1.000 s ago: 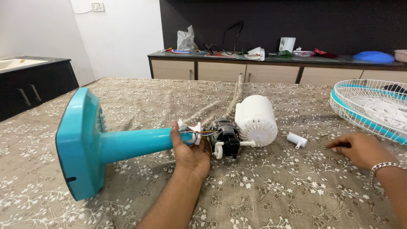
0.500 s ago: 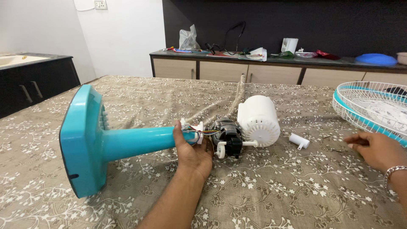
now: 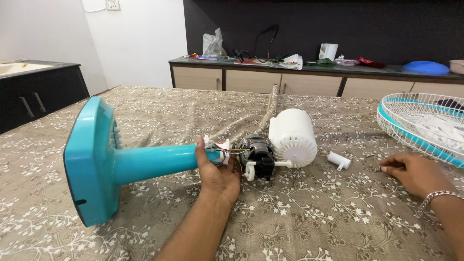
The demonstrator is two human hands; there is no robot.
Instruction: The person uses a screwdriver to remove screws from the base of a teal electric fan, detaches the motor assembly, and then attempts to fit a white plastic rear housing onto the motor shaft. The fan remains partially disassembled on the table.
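- Left hand point(image 3: 218, 170): centre of frame, fingers wrapped around the top end of the teal fan stand point(image 3: 140, 162), which lies on its side across the left half of the frame.
- Exposed motor point(image 3: 256, 155): just right of the left hand, joined to the stand end by coloured wires.
- White motor cover point(image 3: 292, 137): touching the motor, right of centre.
- Right hand point(image 3: 414, 172): lower right, resting on the patterned tablecloth point(image 3: 299, 217), fingers loosely curled; whether it holds anything cannot be told.
- Small white cap point(image 3: 338, 160): between motor cover and right hand.
- Fan guard point(image 3: 421, 125): right edge.
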